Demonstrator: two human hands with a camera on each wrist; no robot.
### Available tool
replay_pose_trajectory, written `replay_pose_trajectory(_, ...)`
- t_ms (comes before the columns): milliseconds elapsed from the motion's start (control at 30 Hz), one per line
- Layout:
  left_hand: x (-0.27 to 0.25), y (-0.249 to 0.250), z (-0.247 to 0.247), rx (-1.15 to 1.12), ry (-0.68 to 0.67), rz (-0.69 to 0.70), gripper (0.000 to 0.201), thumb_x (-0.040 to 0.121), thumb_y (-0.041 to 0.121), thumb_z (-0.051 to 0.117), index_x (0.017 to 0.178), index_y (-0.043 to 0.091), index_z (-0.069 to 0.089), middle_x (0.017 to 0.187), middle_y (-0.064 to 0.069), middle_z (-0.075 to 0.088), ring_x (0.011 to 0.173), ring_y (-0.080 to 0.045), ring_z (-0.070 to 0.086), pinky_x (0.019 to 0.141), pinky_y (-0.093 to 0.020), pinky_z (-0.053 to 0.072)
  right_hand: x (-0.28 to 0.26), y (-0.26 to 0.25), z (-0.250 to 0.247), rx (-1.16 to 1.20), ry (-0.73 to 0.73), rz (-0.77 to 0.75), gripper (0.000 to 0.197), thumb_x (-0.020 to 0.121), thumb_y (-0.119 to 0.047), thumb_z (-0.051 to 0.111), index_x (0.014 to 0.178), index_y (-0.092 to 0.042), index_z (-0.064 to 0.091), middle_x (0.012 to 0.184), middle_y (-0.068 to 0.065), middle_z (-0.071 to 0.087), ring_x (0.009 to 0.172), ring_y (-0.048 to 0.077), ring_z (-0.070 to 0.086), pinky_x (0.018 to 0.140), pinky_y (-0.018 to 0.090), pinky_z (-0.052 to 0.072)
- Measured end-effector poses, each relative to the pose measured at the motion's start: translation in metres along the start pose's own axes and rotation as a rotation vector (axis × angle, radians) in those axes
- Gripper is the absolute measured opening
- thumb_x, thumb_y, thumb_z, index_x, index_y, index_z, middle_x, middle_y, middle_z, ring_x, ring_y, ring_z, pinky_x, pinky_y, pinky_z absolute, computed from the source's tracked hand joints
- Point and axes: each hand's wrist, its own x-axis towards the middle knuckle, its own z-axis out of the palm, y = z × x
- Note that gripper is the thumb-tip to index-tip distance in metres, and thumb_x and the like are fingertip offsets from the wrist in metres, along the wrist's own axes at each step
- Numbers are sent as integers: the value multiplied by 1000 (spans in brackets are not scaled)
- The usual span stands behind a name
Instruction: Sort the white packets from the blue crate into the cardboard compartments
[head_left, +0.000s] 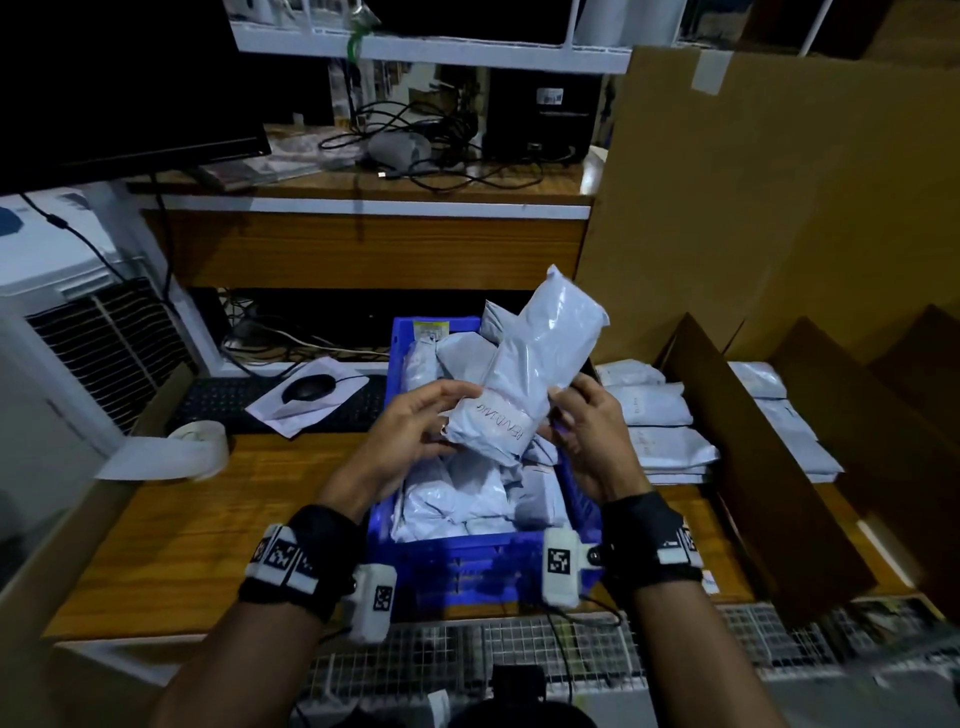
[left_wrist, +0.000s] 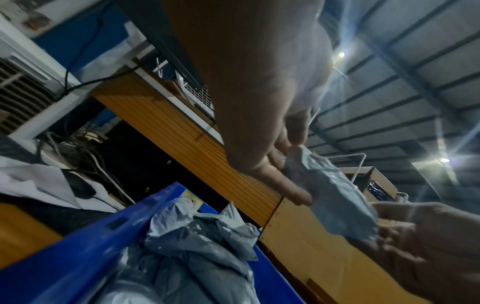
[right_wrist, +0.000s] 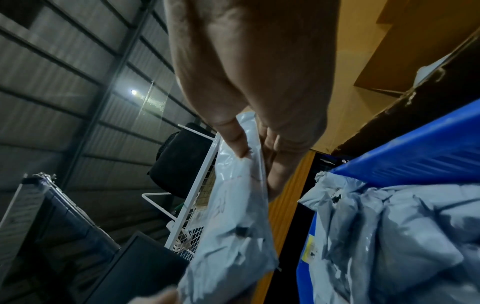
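I hold one long white packet (head_left: 530, 374) with handwriting on it, tilted up above the blue crate (head_left: 462, 566). My left hand (head_left: 415, 421) grips its lower left end, thumb on top. My right hand (head_left: 582, 421) pinches its lower right edge. The left wrist view shows the packet (left_wrist: 330, 191) between my left fingers (left_wrist: 283, 185) and the right hand (left_wrist: 428, 242). The right wrist view shows the packet (right_wrist: 233, 205) under my right thumb (right_wrist: 233, 139). Several more white packets (head_left: 467, 488) fill the crate. The cardboard compartments (head_left: 727, 415) stand to the right, with packets (head_left: 660, 415) stacked inside.
A keyboard (head_left: 228, 405) and mouse (head_left: 309, 387) on paper lie left of the crate. A tape roll (head_left: 202, 441) sits on the wooden table (head_left: 208, 530). A tall cardboard sheet (head_left: 779, 208) rises behind the compartments. A monitor (head_left: 119, 88) hangs at upper left. Wire mesh (head_left: 675, 649) lies below the table's front edge.
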Motion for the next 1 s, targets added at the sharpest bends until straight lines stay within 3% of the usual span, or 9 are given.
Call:
replay_pose_trajectory(167,-6,-7,10,-74,128,-30,35,102,22,69,135,28,61,137,-9,67,118,-30,71,91,-44,63,-3,10,5,110,37,26,35,103,-7,63,138,-4,54,134,19,69,123,38,68,89,43,63)
replay_pose_trajectory(367,-4,-9,19,-132,266,6,64,93,7,78,144,29,47,132,-11,69,110,-26,75,85,-43,65,-9,16,15,124,104,48,56,100,0,66,145,-13,36,132,15,68,115,27,73,82,37,64)
replay_pose_trajectory(467,-1,-9,13,-54,298,7,65,95,20,80,147,36,43,129,-10,71,106,-27,77,88,-51,64,-13,14,10,-165,198,-63,89,85,-11,83,148,-23,22,150,15,52,126,20,62,104,40,57)
replay_pose_trajectory(567,2,-9,8,-4,306,18,58,95,33,80,142,40,46,127,-14,72,104,-30,77,88,-54,63,-18,4,5,-707,203,-285,117,82,-33,90,165,-17,9,170,12,10,146,12,23,123,36,28)
replay_pose_trajectory(667,6,0,5,26,309,53,50,99,28,75,142,29,49,121,-14,75,102,-29,77,82,-49,64,-22,-6,5,-1168,193,-426,111,81,-70,77,166,-28,18,173,12,-18,159,37,-5,127,61,12)
replay_pose_trajectory(733,9,5,0,51,300,83,49,97,26,77,139,22,51,118,-10,78,106,-27,77,88,-52,63,-23,-13,4,-1237,188,-437,112,78,-80,71,165,-31,21,172,12,-25,159,41,-12,125,65,7)
replay_pose_trajectory(833,13,12,-6,137,223,112,42,98,24,76,135,14,57,116,-7,79,109,-25,76,96,-50,61,-15,-22,1,-1297,38,-454,108,79,-83,67,164,-30,27,177,8,-9,162,33,-6,126,62,5)
replay_pose_trajectory(900,14,20,-5,180,151,140,30,101,24,72,130,16,64,116,-6,80,110,-24,76,96,-44,61,-7,-24,1,-1315,-148,-440,103,79,-85,63,160,-27,38,171,8,28,158,27,23,126,57,22)
replay_pose_trajectory(1000,22,30,-4,226,99,179,22,103,28,70,123,18,71,116,-2,80,111,-21,75,94,-37,60,-2,-21,2,-1114,-342,-371,63,87,-57,80,137,-24,62,119,-5,74,106,3,65,88,24,47)
